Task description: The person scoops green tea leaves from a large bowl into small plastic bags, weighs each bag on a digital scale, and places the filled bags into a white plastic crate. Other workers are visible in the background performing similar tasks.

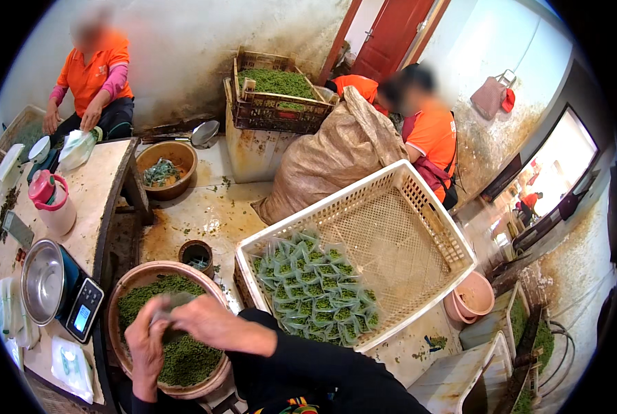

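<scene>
Over a round tub (121, 283) of loose green, pepper-like berries (194, 362), both of my hands are close together and blurred by motion. My left hand (146, 338) has its fingers curled. My right hand (218, 323) reaches in from the right with its fingers closed. Between them is a smeared, greyish translucent small plastic bag (176, 299); its contents cannot be made out. To the right, a white slatted crate (432, 207) holds rows of small clear bags (315, 290) filled with green berries, packed in its near left part.
On the left table (91, 186) stand a scale (82, 309) with a metal bowl (42, 281), a pink jug (53, 207) and stacked bags (71, 368). Coworkers in orange sit at the back, near a large sack (336, 155) and a dark crate (277, 117). Bins (467, 379) stand right.
</scene>
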{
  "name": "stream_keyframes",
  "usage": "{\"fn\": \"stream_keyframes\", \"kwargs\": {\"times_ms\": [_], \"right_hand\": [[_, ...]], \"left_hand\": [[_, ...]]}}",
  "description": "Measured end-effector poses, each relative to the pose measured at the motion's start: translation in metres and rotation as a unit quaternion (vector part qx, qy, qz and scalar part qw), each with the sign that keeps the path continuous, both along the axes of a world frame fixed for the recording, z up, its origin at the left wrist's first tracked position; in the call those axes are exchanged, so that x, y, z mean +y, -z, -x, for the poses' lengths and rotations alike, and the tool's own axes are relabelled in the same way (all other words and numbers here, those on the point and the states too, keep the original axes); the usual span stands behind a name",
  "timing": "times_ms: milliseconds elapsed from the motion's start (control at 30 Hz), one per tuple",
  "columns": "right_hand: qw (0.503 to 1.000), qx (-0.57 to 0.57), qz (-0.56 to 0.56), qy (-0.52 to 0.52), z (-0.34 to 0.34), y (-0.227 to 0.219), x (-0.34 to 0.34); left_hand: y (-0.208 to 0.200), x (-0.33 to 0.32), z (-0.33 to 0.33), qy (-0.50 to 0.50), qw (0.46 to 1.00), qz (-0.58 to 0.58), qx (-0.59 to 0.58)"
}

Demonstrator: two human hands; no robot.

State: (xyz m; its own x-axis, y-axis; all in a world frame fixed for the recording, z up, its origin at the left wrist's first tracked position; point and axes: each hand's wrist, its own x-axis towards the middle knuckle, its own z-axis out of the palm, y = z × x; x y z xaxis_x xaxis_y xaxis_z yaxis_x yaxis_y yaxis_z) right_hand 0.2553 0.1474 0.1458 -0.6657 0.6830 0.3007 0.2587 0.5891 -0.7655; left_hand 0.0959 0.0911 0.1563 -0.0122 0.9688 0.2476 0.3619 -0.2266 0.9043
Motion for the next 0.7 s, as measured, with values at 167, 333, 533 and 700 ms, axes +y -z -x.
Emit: {"fn": "stream_keyframes", "kwargs": {"times_ms": [167,333,533,700], "right_hand": [[0.949,-0.066,-0.036,0.305,-0.173,-0.015,0.054],[0.781,-0.345,-0.158,0.496,-0.332,0.048,0.117],[0.748,-0.416,-0.065,0.514,-0.340,0.149,0.166],[0.827,-0.419,0.046,0.372,-0.291,0.175,0.175]], "left_hand": [[0.038,0.041,-0.021,-0.025,0.996,-0.009,-0.085],[0.085,0.045,-0.055,0.019,0.993,0.102,-0.058],[0.094,0.051,-0.055,0.002,0.992,0.127,0.009],[0.105,0.018,-0.013,-0.068,0.982,0.168,0.057]]}}
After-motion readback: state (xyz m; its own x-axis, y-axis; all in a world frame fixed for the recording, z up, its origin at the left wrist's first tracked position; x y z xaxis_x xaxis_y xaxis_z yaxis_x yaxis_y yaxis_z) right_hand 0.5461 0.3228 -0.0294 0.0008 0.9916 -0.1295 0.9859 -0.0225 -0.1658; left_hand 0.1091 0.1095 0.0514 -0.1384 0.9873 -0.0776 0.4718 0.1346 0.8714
